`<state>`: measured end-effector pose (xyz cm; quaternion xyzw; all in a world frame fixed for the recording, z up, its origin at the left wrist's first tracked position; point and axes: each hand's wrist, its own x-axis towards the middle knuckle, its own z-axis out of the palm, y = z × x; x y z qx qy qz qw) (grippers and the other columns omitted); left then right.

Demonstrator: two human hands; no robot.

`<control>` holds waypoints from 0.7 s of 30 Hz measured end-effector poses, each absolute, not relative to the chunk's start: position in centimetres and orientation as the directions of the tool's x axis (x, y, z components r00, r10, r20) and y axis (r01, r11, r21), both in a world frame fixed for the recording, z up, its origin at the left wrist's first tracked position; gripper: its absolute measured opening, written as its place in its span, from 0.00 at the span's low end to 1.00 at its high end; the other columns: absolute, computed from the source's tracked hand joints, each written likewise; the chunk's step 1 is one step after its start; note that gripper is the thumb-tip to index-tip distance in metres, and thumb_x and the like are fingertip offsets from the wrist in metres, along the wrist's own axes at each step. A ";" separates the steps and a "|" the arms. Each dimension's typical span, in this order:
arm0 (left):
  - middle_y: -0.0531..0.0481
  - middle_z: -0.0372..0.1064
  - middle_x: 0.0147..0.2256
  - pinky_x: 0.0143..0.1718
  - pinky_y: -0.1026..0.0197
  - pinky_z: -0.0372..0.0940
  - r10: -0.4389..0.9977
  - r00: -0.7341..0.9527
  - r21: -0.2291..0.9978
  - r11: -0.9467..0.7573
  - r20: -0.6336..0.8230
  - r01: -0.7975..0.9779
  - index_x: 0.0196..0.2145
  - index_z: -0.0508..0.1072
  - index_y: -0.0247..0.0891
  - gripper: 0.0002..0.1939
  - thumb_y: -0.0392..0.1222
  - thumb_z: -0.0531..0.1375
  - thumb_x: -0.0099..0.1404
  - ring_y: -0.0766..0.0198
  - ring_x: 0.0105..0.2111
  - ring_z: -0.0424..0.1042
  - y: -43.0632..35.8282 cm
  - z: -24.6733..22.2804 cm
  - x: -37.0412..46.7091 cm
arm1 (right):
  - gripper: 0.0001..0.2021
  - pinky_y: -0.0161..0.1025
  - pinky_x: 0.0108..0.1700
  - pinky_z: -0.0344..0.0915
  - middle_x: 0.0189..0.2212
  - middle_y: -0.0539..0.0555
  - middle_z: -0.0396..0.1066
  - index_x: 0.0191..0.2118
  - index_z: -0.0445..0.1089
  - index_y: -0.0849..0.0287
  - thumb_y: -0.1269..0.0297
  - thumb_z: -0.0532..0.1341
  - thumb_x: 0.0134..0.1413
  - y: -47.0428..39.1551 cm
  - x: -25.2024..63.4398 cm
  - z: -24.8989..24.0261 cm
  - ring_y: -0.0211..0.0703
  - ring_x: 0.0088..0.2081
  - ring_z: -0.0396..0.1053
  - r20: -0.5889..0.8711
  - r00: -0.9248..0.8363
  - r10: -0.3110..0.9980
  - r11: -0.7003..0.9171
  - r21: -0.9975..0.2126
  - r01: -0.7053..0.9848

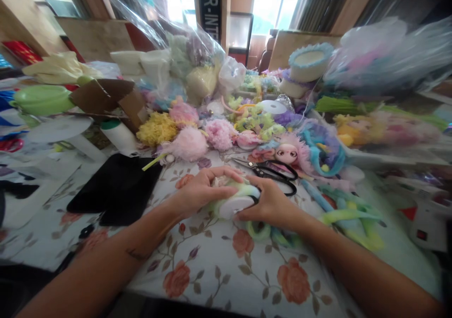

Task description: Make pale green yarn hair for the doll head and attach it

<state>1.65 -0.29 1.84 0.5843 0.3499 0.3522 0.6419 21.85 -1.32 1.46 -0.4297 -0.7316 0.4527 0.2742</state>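
Observation:
Between my two hands is a rounded white piece wrapped in pale green and blue fluffy fibre (231, 204); its exact kind is unclear. My left hand (208, 188) curls over its left and top side, thumb pressed across the front. On the right, my right hand (270, 200) grips the other side with fingers and thumb. A green and yellow fluffy strip (263, 232) trails on the cloth below my right hand. Black-handled scissors (271, 170) lie just beyond my hands, blades pointing left. Past them rests a doll head (286, 153) with pink hair.
Fluffy pom-poms (189, 144) in pink and yellow crowd the back of the flowered tablecloth (197, 280). A black flat case (116, 186) lies at left, near a thread cone (118, 134). More green-blue strips (353, 217) and a white device (423, 214) are at right.

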 end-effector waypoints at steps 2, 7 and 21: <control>0.48 0.72 0.49 0.42 0.64 0.66 0.856 0.515 0.993 0.096 -0.049 -0.064 0.36 0.79 0.39 0.10 0.41 0.68 0.56 0.58 0.46 0.72 -0.4 2.0 1.7 | 0.27 0.39 0.41 0.66 0.38 0.49 0.75 0.48 0.73 0.57 0.67 0.74 0.35 -1.4 21.8 1.5 0.47 0.37 0.71 0.021 -0.482 0.876 0.238 -0.888 0.394; 0.49 0.75 0.38 0.32 0.65 0.67 0.886 0.450 0.965 0.206 -0.114 -0.161 0.43 0.76 0.40 0.16 0.47 0.67 0.58 0.64 0.33 0.73 -0.5 1.8 2.1 | 0.26 0.38 0.40 0.67 0.36 0.49 0.75 0.45 0.74 0.58 0.63 0.75 0.34 -1.2 21.8 1.3 0.46 0.38 0.72 0.007 -0.445 0.896 0.181 -0.919 0.351; 0.48 0.77 0.33 0.32 0.65 0.66 0.935 0.329 0.907 0.251 -0.136 -0.339 0.38 0.77 0.36 0.14 0.42 0.70 0.53 0.65 0.30 0.73 0.0 1.0 2.5 | 0.23 0.39 0.35 0.67 0.33 0.51 0.76 0.38 0.73 0.59 0.62 0.75 0.31 -1.1 21.2 0.9 0.46 0.34 0.72 -0.009 -0.243 0.970 0.064 -0.954 0.291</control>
